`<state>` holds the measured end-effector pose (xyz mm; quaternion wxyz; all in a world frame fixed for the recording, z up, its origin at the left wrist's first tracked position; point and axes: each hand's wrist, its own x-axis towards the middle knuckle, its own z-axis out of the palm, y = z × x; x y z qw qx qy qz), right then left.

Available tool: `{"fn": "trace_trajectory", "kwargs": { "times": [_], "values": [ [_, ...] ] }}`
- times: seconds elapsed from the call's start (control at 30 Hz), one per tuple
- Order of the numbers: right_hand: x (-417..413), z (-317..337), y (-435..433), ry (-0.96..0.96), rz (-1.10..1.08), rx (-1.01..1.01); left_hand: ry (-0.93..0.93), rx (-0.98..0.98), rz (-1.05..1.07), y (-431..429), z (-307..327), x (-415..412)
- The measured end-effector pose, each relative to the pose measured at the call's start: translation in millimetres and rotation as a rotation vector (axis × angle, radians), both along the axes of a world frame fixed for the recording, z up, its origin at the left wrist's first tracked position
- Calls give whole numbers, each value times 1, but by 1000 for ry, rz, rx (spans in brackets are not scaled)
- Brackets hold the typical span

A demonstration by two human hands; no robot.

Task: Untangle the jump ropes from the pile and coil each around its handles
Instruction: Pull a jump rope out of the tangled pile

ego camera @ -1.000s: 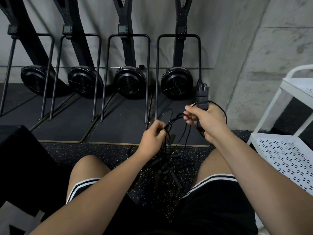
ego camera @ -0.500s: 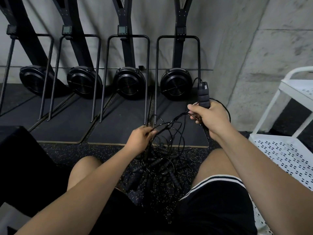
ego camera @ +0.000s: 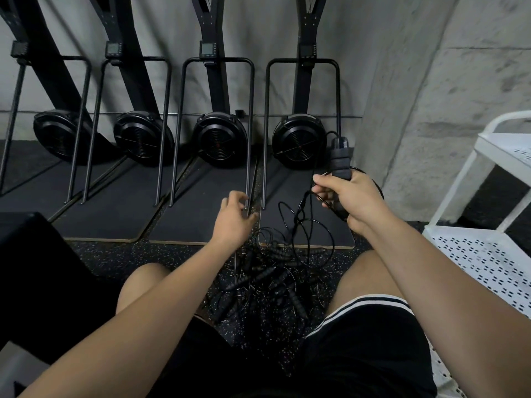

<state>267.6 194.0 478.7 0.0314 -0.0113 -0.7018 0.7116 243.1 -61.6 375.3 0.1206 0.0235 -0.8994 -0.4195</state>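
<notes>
Speckled rubber floor (ego camera: 161, 254) bears the rope pile (ego camera: 264, 280); right hand (ego camera: 353, 196) grips handles (ego camera: 340, 162), left hand (ego camera: 234, 219) loose, empty.

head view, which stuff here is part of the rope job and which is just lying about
In the job: rope handles gripped in the right hand; the cord hanging from them; the tangled pile on the floor; the left hand, above the pile.
Lying about: white cart; four fan machines; black box at left.
</notes>
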Motion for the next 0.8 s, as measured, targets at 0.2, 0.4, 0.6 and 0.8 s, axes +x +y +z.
{"fn": "trace_trajectory", "kwargs": {
  "times": [0.2,0.4,0.6,0.8],
  "values": [
    [2,5,-3,9,21,0,-56,158,-223,34,5,22],
    [6,6,-4,29,-22,-61,-152,371,-276,60,7,34],
    [5,8,-6,45,-98,-153,126,302,-31,72,-15,43],
    [1,2,-13,53,-108,-208,47,287,-24,98,-9,50]
  ]
}}
